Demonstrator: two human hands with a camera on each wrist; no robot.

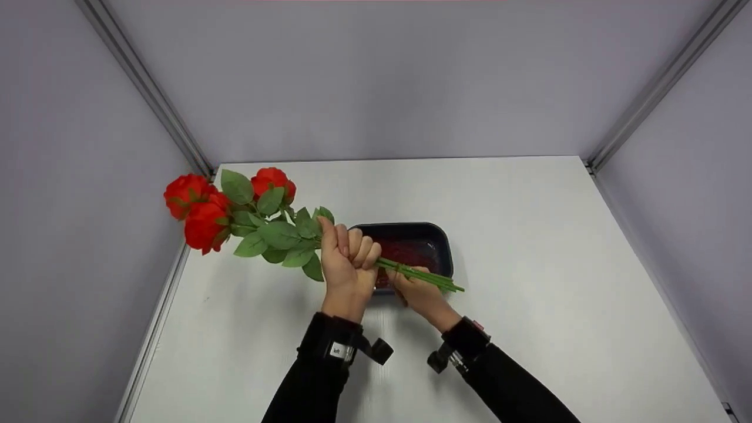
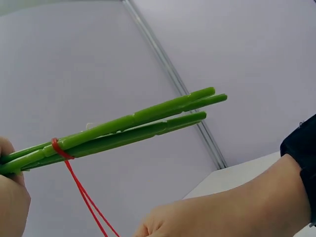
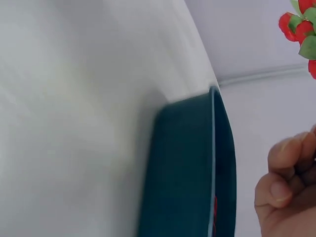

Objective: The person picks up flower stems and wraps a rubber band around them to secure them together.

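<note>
White table (image 1: pixel 529 247) boxed in by pale grey walls; left hand (image 1: pixel 348 258) is wrapped tight around a bunch of red roses (image 1: pixel 258 220), held up over the table with blooms pointing left; right hand (image 1: pixel 418 292) sits under the stem ends, fingers curled, pinching a red string (image 2: pixel 84 195) (looped round the stems); dark tray (image 1: pixel 437 235) just behind both hands.

Dark tray (image 3: pixel 182 168), white table (image 3: pixel 74 123), curled hand (image 3: pixel 289 192)
</note>
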